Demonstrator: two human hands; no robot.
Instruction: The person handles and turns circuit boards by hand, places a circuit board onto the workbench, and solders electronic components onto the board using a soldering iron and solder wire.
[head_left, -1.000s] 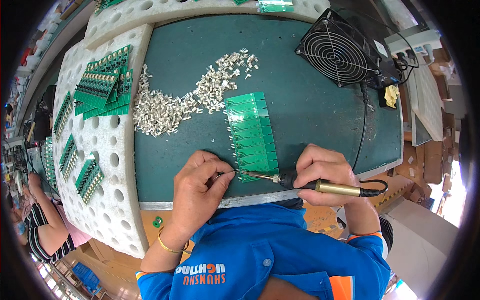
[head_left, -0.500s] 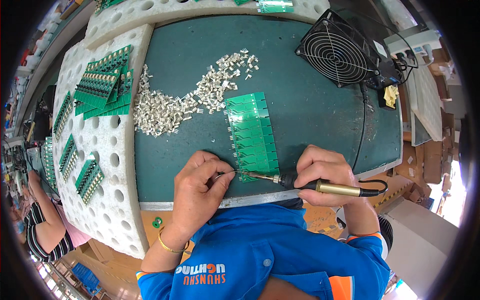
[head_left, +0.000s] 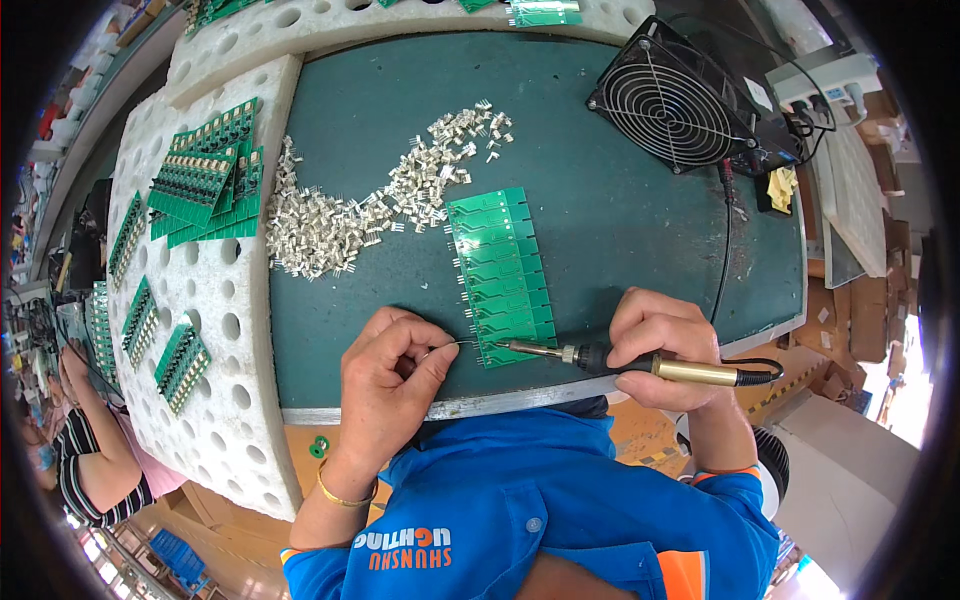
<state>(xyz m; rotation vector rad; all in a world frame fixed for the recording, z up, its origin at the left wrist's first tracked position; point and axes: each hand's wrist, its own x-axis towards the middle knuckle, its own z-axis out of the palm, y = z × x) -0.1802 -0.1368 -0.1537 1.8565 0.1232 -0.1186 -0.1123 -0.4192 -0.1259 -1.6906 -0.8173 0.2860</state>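
Note:
A green circuit board panel [head_left: 505, 275] lies on the dark green work mat, its near end close to the table's front edge. My right hand [head_left: 665, 345] is closed round a soldering iron [head_left: 590, 357], whose tip reaches the board's near end. On the board's left, my left hand [head_left: 398, 365] pinches a thin solder wire [head_left: 464, 343] between thumb and forefinger. The wire's end points at the pins along the board's left edge. Whether tip and wire touch is too small to tell.
Beyond my left hand lies a heap of small white pin connectors [head_left: 325, 230]. White foam [head_left: 215, 330] with holes holds populated boards [head_left: 205, 175] at left. A black fan [head_left: 675, 105] stands at back right, near the iron's cable [head_left: 727, 260]. Another person's arm [head_left: 95, 410] shows far left.
The soldering iron and my right hand have shifted slightly right, drawing the tip away from the board's left edge. My left hand has moved a little left with the wire.

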